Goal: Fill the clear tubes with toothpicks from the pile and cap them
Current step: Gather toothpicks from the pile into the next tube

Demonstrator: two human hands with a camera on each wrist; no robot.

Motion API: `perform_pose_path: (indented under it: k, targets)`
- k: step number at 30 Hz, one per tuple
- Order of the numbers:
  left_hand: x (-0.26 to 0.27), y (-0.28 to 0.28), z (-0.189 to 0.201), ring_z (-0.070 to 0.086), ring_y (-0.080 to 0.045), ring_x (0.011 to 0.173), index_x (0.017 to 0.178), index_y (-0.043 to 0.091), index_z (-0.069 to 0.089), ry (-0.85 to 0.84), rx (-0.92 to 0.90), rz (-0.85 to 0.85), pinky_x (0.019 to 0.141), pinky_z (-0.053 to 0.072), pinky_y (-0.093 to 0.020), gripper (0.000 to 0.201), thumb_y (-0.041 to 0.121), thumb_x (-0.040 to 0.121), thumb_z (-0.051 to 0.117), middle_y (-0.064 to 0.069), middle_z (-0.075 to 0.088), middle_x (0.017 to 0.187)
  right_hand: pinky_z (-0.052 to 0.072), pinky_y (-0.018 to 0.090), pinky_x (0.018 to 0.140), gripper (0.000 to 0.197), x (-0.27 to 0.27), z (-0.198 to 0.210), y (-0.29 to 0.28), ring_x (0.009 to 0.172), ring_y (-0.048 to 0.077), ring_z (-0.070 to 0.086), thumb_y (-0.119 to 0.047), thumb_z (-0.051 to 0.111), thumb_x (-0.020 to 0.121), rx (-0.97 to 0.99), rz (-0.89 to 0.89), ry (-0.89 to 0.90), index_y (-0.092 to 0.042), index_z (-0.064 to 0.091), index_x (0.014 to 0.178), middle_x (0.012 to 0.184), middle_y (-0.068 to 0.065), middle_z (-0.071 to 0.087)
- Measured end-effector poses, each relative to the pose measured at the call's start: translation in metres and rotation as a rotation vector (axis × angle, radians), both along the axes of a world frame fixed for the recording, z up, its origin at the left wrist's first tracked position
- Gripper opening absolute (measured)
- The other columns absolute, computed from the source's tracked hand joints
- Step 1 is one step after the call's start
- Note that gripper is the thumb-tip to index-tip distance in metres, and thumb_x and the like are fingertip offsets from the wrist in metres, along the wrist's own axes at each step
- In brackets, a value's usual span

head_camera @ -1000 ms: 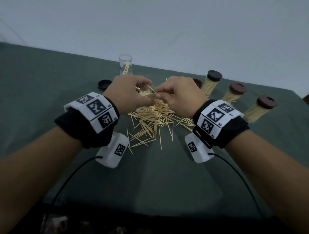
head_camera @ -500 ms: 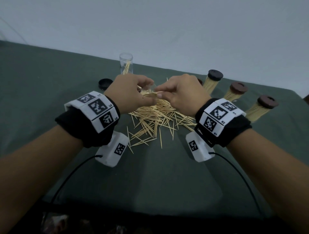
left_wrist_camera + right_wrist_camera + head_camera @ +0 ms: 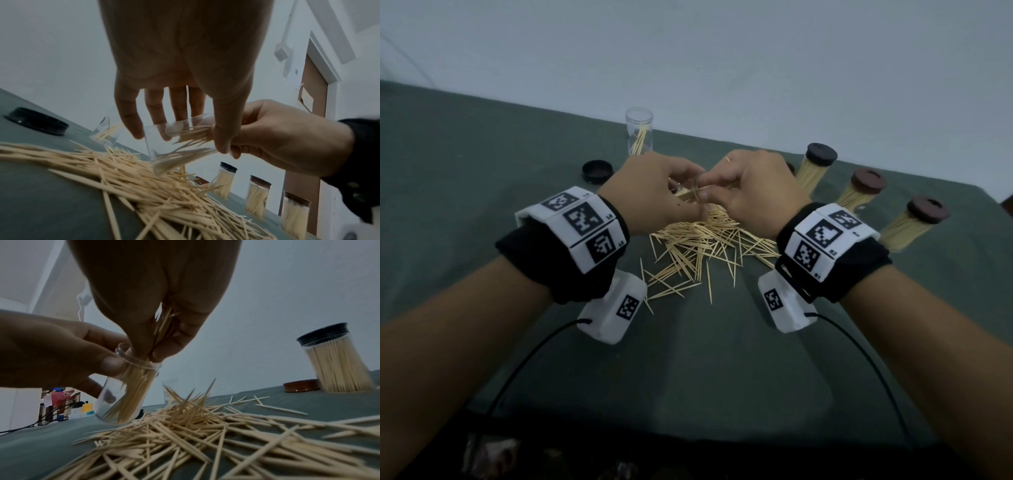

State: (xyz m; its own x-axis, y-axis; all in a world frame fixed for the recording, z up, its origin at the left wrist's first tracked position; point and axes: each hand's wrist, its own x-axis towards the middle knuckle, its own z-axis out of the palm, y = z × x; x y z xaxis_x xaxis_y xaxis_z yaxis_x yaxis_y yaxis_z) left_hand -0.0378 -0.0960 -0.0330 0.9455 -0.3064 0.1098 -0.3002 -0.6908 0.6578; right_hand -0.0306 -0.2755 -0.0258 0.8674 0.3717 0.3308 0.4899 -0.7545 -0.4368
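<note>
Toothpicks, thin pale wooden ones (image 3: pixel 131 392), half fill the small clear plastic tube (image 3: pixel 125 386) my left hand (image 3: pixel 654 195) grips tilted over the pile (image 3: pixel 698 246); my right hand (image 3: pixel 750 192) pinches a bunch at its mouth.

Dim, flat, bluish light with soft shadows throughout (wrist views blurred up close), and wide-angle bending at the edges.

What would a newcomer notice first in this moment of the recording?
The two hands meeting mid-table: the left hand holds a tilted clear tube, and the right hand feeds a bunch of toothpicks into its mouth. Below them sprawls the toothpick pile. On the right stand three capped full tubes.
</note>
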Motion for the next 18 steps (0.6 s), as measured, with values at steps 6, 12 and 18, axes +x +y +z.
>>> perform_pose_path:
  k: [6, 12, 18]
  targets:
    - [0.0017, 0.0007, -0.0024, 0.064, -0.001, 0.098, 0.121, 0.035, 0.064, 0.041, -0.039, 0.003, 0.073, 0.040, -0.007, 0.052, 0.047, 0.073, 0.079, 0.016, 0.068, 0.106, 0.035, 0.008, 0.068, 0.015, 0.0007, -0.0021, -0.0025, 0.079, 0.002, 0.052, -0.024, 0.068, 0.089, -0.089, 0.060, 0.013, -0.024, 0.077, 0.101, 0.090, -0.008, 0.062]
    - [0.0024, 0.0031, -0.0032, 0.065, 0.000, 0.095, 0.121, 0.035, 0.063, 0.094, -0.072, 0.015, 0.084, 0.052, -0.023, 0.054, 0.049, 0.072, 0.080, 0.015, 0.069, 0.107, 0.042, 0.011, 0.073, 0.016, -0.0001, 0.0006, -0.0023, 0.081, -0.001, 0.055, -0.023, 0.073, 0.085, -0.017, 0.034, 0.017, -0.032, 0.074, 0.098, 0.088, -0.014, 0.062]
    - [0.0015, 0.0011, -0.0038, 0.065, -0.004, 0.100, 0.129, 0.030, 0.059, 0.088, -0.066, 0.007, 0.088, 0.051, -0.025, 0.064, 0.047, 0.071, 0.081, 0.012, 0.067, 0.113, 0.039, 0.006, 0.072, 0.023, 0.0011, -0.0004, -0.0024, 0.085, -0.001, 0.058, -0.031, 0.079, 0.077, 0.055, -0.068, -0.013, -0.033, 0.067, 0.098, 0.086, -0.017, 0.065]
